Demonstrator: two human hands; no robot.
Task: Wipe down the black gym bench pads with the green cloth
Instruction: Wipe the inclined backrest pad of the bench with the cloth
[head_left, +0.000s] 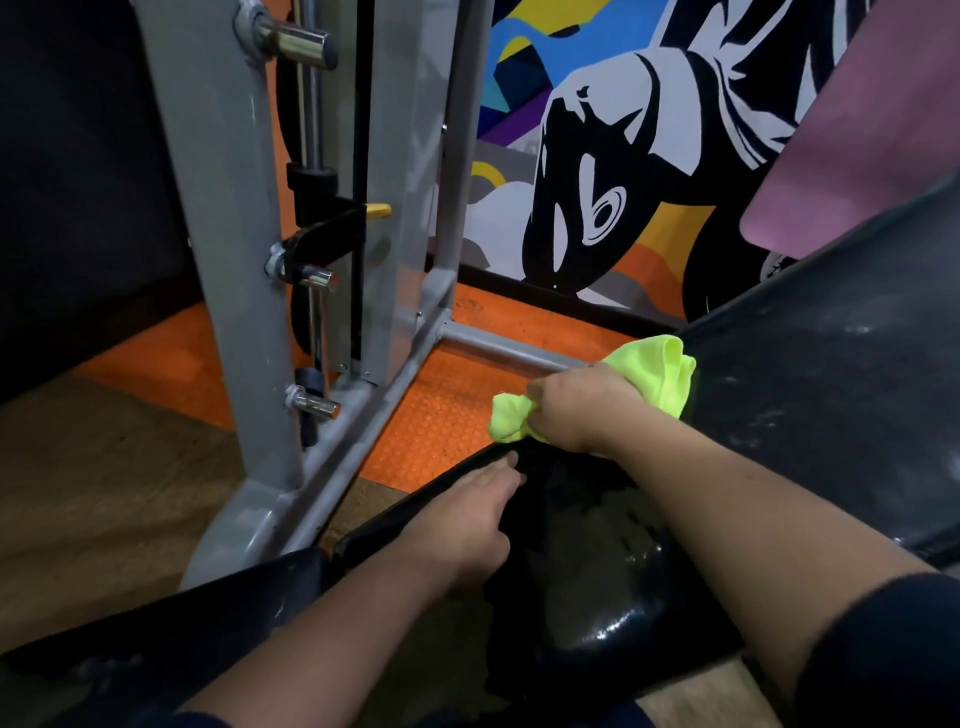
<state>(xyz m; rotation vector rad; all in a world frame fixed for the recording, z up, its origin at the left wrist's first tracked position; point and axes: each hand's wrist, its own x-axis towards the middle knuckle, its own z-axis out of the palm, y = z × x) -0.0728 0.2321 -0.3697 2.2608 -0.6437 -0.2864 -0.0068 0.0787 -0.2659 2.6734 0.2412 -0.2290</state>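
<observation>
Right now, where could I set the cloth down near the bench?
Free: orange floor mat between grey frame rail and seat pad. Backrest pad is bare too. Crowded: the seat's front edge, under left hand and right hand holding green cloth.

Your left hand (467, 525) rests on the seat pad (597, 571) directly before you. Your right hand (576, 410), beyond it, presses the cloth (657, 374) where the seat pad meets the back pad (831, 395), which rises to your right. The machine frame (228, 291) stands to your left; the wall mural (623, 156) lies behind.
</observation>
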